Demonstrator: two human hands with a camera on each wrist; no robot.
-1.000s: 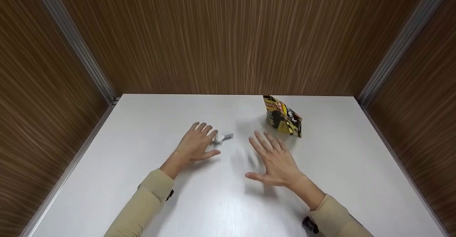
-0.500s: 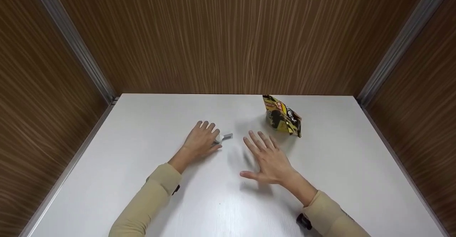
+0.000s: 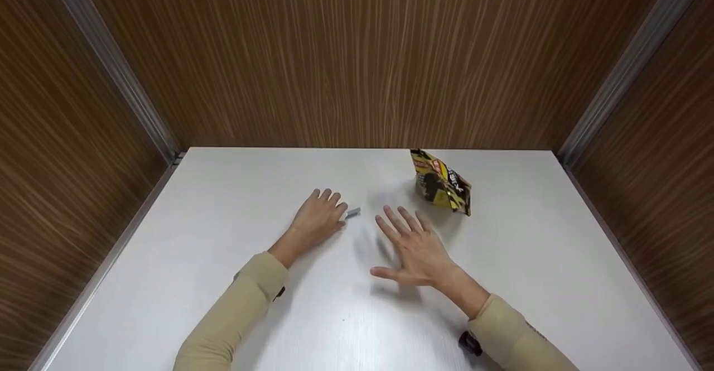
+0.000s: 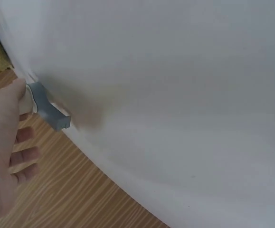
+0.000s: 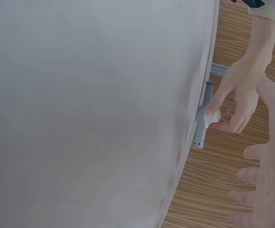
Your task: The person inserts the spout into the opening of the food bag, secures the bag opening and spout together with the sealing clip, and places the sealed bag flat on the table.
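Near the middle of the worktop [image 3: 223,282] lies a small clip [image 3: 352,212], grey with a white part at one end, flat on the surface. The left hand [image 3: 319,217] covers its white end: the right wrist view shows the fingers [image 5: 212,118] curled down and pinching that white part, with the grey bar sticking out to the right. The clip looks light and stiff, a hard plastic or metal piece, likely to skid on the smooth top if nudged; the white end seems the natural place to take hold, as the bar is thin and lies low against the surface.

Just right of the clip, the right hand [image 3: 415,245] hovers with fingers spread and straight, holding nothing, its fingertips pointing away from the person. Farther right and toward the far edge stands a snack bag [image 3: 442,182], yellow and black, crinkled, leaning a little, well apart from the clip and near the right hand's fingertips. It looks soft and light.

Both arms wear beige sleeves [image 3: 234,315]. The worktop is white, smooth and faintly glossy. Brown wood-grain walls [image 3: 357,58] close it in on the far, left and right sides, with metal strips at the corners.
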